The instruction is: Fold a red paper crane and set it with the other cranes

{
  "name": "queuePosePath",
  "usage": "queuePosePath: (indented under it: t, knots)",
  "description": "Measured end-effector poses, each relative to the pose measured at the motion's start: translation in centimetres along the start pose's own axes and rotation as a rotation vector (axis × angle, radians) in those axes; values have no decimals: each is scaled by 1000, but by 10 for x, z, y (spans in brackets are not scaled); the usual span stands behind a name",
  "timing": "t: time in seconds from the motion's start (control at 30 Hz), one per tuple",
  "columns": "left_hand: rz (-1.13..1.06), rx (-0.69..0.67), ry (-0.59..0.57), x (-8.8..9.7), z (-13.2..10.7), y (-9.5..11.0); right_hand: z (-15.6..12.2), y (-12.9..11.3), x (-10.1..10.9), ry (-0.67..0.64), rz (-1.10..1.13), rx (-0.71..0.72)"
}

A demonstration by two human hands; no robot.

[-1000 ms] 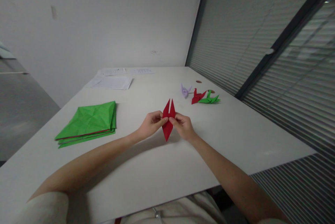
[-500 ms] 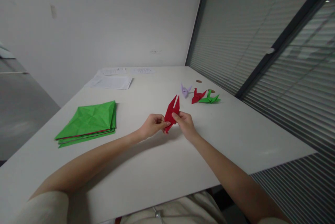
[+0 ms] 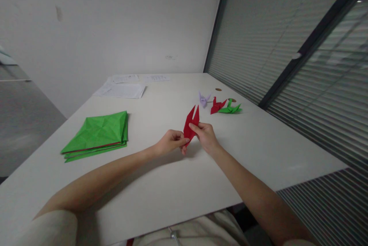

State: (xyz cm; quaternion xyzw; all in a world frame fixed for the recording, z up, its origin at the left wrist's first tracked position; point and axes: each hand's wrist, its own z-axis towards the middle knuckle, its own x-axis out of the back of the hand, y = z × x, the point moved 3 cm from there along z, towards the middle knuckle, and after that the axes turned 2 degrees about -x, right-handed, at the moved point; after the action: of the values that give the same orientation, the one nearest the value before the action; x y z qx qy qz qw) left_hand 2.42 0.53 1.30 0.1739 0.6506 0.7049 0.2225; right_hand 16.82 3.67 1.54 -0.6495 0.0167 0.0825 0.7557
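Note:
A folded red paper piece (image 3: 191,123) with two long points sticking up is held just above the white table (image 3: 161,184), tilted to the right. My left hand (image 3: 171,142) pinches its lower tip from the left. My right hand (image 3: 206,135) pinches its middle from the right. Both hands are closed on the paper.
A stack of green square sheets (image 3: 96,135) lies at the left. Three small folded figures, lilac (image 3: 203,99), red (image 3: 217,105) and green (image 3: 230,108), stand behind my hands. White printed papers (image 3: 123,89) lie at the far edge. Slatted blinds (image 3: 301,58) line the right side.
The red piece has tilted from upright to leaning right and sits lower in my hands. My left hand slid down to its bottom tip.

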Motion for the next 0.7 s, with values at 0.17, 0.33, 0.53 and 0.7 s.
queuePosePath:
  t: [0.17, 0.33, 0.53, 0.7]
  knots:
    - [37, 13, 4, -1, -2, 0, 2, 3, 1, -2, 3, 3]
    - [55, 47, -47, -2, -4, -5, 2, -1, 0, 5, 76, -40]
    - [65, 49, -63, 0, -3, 1, 1, -2, 1, 18, 49, -27]
    - [65, 58, -64, -3, -6, 2, 6, -9, 6, 92, 132, -20]
